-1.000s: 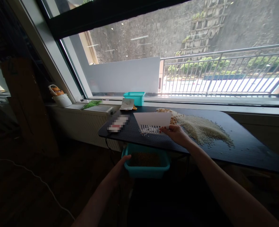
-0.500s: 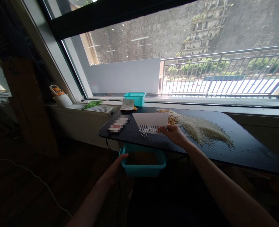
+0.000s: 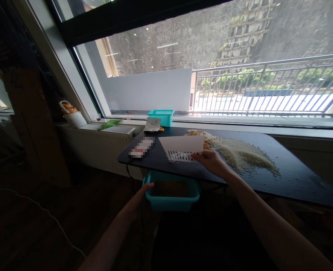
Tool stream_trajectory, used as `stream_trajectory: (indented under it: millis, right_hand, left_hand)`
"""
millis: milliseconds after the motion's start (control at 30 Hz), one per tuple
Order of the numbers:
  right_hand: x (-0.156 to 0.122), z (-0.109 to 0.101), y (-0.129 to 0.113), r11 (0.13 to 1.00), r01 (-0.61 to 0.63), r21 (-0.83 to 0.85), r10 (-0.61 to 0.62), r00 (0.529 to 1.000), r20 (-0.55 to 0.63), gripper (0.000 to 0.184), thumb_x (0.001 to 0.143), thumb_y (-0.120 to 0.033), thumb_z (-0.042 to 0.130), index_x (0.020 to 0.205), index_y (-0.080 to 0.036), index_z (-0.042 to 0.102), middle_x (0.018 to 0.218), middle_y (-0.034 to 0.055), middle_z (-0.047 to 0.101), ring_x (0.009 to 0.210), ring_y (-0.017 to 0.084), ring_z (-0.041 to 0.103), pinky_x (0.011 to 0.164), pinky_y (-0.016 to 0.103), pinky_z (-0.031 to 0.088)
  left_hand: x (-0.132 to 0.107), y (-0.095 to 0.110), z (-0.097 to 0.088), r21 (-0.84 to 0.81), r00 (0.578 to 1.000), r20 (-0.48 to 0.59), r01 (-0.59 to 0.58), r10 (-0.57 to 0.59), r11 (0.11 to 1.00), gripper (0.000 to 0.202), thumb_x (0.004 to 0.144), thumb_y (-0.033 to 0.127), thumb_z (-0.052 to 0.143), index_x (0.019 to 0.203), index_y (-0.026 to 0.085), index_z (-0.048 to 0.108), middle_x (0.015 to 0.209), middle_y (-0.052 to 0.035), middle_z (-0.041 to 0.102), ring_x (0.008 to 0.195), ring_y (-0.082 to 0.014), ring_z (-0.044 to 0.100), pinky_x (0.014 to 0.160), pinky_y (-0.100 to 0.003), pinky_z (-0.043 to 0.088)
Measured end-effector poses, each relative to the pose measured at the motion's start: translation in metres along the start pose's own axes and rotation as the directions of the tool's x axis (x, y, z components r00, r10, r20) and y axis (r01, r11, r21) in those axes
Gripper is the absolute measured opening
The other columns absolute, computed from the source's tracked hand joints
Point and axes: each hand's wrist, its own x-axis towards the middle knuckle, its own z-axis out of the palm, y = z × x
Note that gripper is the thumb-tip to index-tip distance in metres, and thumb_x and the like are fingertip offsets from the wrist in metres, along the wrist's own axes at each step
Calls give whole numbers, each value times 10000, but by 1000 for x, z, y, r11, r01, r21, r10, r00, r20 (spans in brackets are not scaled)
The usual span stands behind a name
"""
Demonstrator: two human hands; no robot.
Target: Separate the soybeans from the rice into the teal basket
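My left hand [image 3: 141, 194] grips the left rim of a teal plastic basin [image 3: 173, 204], held just below the table's front edge. Brown pellets or grains [image 3: 170, 189] lie inside it. My right hand [image 3: 211, 161] is closed on the right end of a white slotted sheet [image 3: 181, 144], like a comb or scraper, its slots along the lower edge. A few white grains [image 3: 172, 162] lie under those slots on the dark table [image 3: 155, 165]. Beyond the right hand spreads a heap of pale, rice-like grains [image 3: 236, 152], with yellow-brown kernels [image 3: 208, 143] at its left end.
A second teal bin [image 3: 166, 118] stands at the table's back by the window, beside a paper packet [image 3: 152, 124]. A pixelated flat item [image 3: 142, 147] lies at the left corner with a cable hanging down. A radiator [image 3: 107, 145] runs along the left wall.
My right hand and the white slotted sheet have shifted slightly right and down, over the scattered white grains. The basin and my left hand stay nearly in place.
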Motion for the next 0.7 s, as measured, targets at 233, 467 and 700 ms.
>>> stream_trajectory:
  millis: [233, 467, 700]
  right_hand:
    - [-5, 0, -8, 1000, -20, 2, 20, 999, 27, 364, 735, -491, 578, 695, -164, 730, 641, 28, 680, 633, 191, 600, 583, 278, 430]
    - [-26, 18, -13, 999, -28, -17, 28, 1000, -13, 358, 759, -480, 580, 695, -165, 736, 681, 43, 670, 654, 198, 603, 589, 284, 444]
    - [-76, 30, -16, 990, 124, -70, -121, 992, 41, 260, 843, -395, 548, 804, -220, 736, 872, 68, 692, 826, 215, 619, 730, 304, 487]
  left_hand:
    - [-2, 1, 3, -20, 1000, 8, -2, 2, 1000, 654, 772, 521, 557, 1296, 142, 455, 1125, -152, 601, 971, -284, 598, 745, -333, 442]
    - [2, -1, -3, 1, 1000, -1, 15, -15, 1000, 683, 752, 566, 559, 1302, 177, 447, 1050, -118, 630, 936, -274, 609, 724, -325, 441]
    - [-3, -5, -5, -72, 1000, 16, 23, -22, 997, 670, 760, 508, 596, 1320, 170, 453, 1012, -104, 661, 894, -246, 636, 711, -303, 461]
